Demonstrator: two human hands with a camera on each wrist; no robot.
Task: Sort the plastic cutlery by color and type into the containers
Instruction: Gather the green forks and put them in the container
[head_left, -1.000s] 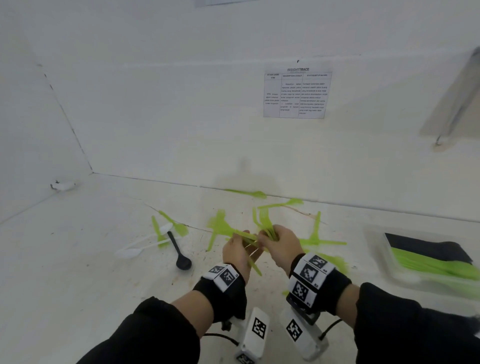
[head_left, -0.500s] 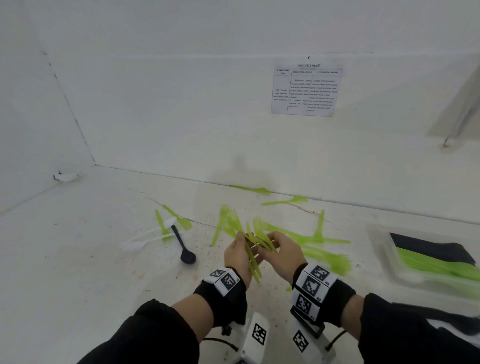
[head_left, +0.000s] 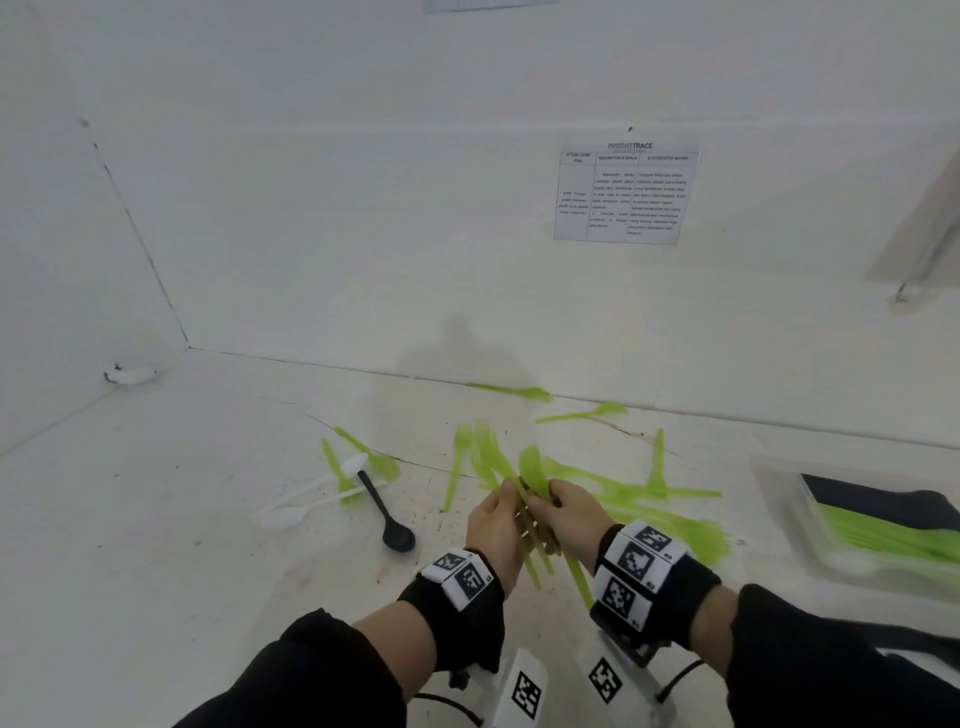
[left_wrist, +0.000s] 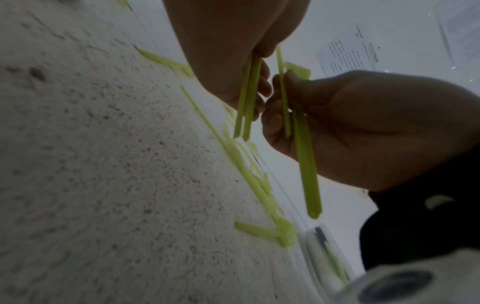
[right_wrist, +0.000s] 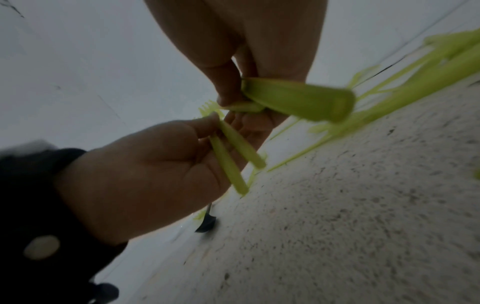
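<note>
The white table (head_left: 156, 545) carries a clear container (head_left: 779, 499) at the right with green and black cutlery inside. Loose green cutlery (head_left: 649, 491) lies far of the hands. The left hand (head_left: 493, 530) and the right hand (head_left: 571, 512), touching each other, each grip green forks (head_left: 488, 457) with curled fingers. At the left lie white spoons (head_left: 291, 512) and a black spoon (head_left: 387, 514).

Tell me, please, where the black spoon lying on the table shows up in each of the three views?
Head: black spoon on the table left of the left hand.
Left wrist: not in it.
Right wrist: only its dark bowl, low centre, below the left hand.
Shared landmark: the green forks both hands hold.
</note>
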